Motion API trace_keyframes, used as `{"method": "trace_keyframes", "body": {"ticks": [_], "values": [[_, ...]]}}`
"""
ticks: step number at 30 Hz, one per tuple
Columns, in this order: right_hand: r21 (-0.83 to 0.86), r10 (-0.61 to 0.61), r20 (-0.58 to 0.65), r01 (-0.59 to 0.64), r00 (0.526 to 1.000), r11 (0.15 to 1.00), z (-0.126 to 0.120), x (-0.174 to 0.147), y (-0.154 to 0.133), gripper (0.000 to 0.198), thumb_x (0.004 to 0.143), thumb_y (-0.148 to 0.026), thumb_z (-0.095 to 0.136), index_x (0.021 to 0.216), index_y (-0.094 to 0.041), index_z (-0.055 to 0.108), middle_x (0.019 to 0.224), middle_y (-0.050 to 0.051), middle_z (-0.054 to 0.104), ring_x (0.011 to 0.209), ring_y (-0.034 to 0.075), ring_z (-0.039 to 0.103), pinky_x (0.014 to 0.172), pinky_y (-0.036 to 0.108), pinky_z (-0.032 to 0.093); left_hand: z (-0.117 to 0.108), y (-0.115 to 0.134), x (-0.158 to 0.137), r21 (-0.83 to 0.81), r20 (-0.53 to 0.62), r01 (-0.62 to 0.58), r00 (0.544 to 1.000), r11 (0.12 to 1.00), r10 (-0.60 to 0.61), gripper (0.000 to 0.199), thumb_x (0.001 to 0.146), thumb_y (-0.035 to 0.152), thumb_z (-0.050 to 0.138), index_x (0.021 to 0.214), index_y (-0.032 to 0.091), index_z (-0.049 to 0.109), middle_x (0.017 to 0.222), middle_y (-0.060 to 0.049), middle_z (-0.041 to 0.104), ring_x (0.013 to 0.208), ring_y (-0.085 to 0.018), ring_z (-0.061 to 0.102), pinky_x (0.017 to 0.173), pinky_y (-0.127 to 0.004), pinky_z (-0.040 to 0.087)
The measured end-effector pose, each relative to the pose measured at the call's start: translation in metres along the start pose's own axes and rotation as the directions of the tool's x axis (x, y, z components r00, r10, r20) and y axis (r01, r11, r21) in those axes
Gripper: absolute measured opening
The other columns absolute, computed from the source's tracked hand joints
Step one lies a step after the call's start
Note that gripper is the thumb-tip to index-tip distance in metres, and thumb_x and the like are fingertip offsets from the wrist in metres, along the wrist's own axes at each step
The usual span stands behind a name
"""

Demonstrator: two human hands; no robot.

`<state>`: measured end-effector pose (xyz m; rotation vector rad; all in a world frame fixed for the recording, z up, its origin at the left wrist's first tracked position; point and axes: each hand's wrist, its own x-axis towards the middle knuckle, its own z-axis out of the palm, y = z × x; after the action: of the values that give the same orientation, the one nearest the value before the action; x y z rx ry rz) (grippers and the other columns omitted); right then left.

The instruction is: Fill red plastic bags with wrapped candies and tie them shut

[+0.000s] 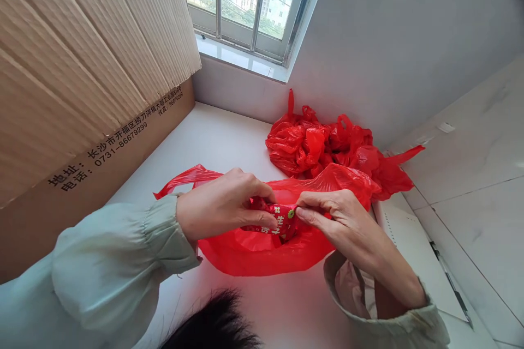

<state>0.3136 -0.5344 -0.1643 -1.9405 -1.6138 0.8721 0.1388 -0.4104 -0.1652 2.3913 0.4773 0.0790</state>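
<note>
Between my hands is a small red packet (280, 219) with white characters and a green flower mark on it. My left hand (233, 202) is closed on its left part, thumb in front and fingers behind. With thumb and forefinger, my right hand (331, 215) pinches the packet's right end. Below and around both hands spreads an open red plastic bag (262, 259), lying on the white table (229, 136). The packet is over the bag's mouth; what else lies inside the bag is mostly hidden.
Several crumpled red plastic bags (311, 142) are heaped against the wall. A large cardboard box (98, 82) stands at the left with a flap hanging out. A white notebook (426, 256) and a dark pen (450, 283) lie at the right. A barred window (249, 5) is behind.
</note>
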Motion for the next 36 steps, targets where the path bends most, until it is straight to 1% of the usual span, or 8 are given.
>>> {"method": "trace_keyframes", "body": {"ticks": [4,7,11,16,22,27,31,36], "values": [[-0.022,-0.008,-0.02,0.007,1.0,1.0,-0.001,-0.002,0.0,0.028,0.089,-0.025,0.047,0.062,-0.02,0.043,0.06,-0.005,0.04,0.058,0.01,0.034,0.056,0.027,0.024,-0.005,0.001,0.0,-0.013,0.046,0.07,0.997,0.997,-0.069,0.023,0.086,0.038,0.066,0.099,0.022,0.076,0.072,0.002,0.071,0.059,-0.008,0.056,0.054,-0.016,0.037],[-0.056,0.005,-0.04,-0.007,0.999,0.998,-0.001,-0.005,-0.002,0.027,0.09,-0.026,0.047,0.064,-0.02,0.045,0.061,-0.005,0.041,0.059,0.01,0.035,0.056,0.027,0.025,-0.008,0.001,0.0,-0.008,0.032,0.075,0.997,0.997,-0.075,0.02,0.085,0.035,0.067,0.097,0.023,0.077,0.07,0.003,0.071,0.058,-0.008,0.056,0.053,-0.015,0.036],[-0.082,0.018,-0.047,-0.022,0.999,0.996,0.0,-0.009,-0.006,0.027,0.091,-0.026,0.046,0.065,-0.02,0.047,0.062,-0.006,0.041,0.059,0.011,0.032,0.055,0.027,0.024,-0.01,0.001,-0.001,-0.004,-0.003,0.082,0.997,0.997,-0.082,0.02,0.081,0.038,0.07,0.089,0.022,0.079,0.054,0.005,0.062,0.048,-0.008,0.047,0.046,-0.017,0.033],[-0.042,0.023,-0.009,-0.023,1.0,0.999,-0.002,-0.01,-0.006,0.03,0.09,-0.026,0.047,0.062,-0.02,0.038,0.061,-0.005,0.033,0.059,0.011,0.027,0.054,0.028,0.021,-0.011,0.002,-0.002,-0.057,-0.002,0.132,0.991,0.99,-0.133,0.01,0.077,0.029,0.072,0.074,0.023,0.079,0.058,0.004,0.069,0.052,-0.009,0.056,0.05,-0.016,0.038],[0.022,0.008,0.014,-0.008,1.0,1.0,-0.007,-0.009,-0.001,0.029,0.089,-0.028,0.048,0.063,-0.02,0.041,0.061,-0.005,0.034,0.059,0.011,0.03,0.053,0.027,0.022,-0.012,-0.004,-0.004,-0.092,-0.01,0.065,0.998,0.994,-0.066,0.021,0.083,0.032,0.064,0.068,0.024,0.076,0.06,0.004,0.068,0.058,-0.011,0.061,0.056,-0.016,0.041],[0.021,-0.027,-0.087,0.029,0.996,0.999,-0.005,-0.006,0.0,0.028,0.093,-0.032,0.046,0.068,-0.02,0.048,0.064,-0.005,0.041,0.059,0.01,0.035,0.054,0.025,0.026,-0.015,-0.003,-0.006,-0.135,-0.035,0.048,0.998,0.99,-0.053,0.023,0.085,0.028,0.061,0.068,0.021,0.074,0.064,0.004,0.07,0.059,-0.01,0.061,0.059,-0.016,0.043],[0.108,-0.062,0.019,0.06,0.998,0.992,-0.007,-0.004,0.0,0.022,0.092,-0.038,0.052,0.078,-0.02,0.054,0.071,-0.004,0.051,0.065,0.011,0.043,0.057,0.024,0.031,-0.019,0.0,-0.005,-0.162,-0.087,0.027,0.995,0.986,-0.042,0.024,0.085,0.031,0.061,0.068,0.019,0.074,0.059,0.004,0.066,0.054,-0.009,0.056,0.056,-0.017,0.041],[0.161,-0.079,0.069,0.067,0.995,0.985,-0.012,-0.006,0.004,0.028,0.094,-0.035,0.048,0.071,-0.02,0.047,0.069,-0.003,0.046,0.063,0.011,0.04,0.057,0.026,0.029,-0.019,-0.002,-0.003,-0.245,0.01,0.043,0.999,0.969,-0.042,0.025,0.089,0.035,0.058,0.086,0.017,0.074,0.067,0.002,0.068,0.061,-0.011,0.059,0.056,-0.018,0.042]]}}
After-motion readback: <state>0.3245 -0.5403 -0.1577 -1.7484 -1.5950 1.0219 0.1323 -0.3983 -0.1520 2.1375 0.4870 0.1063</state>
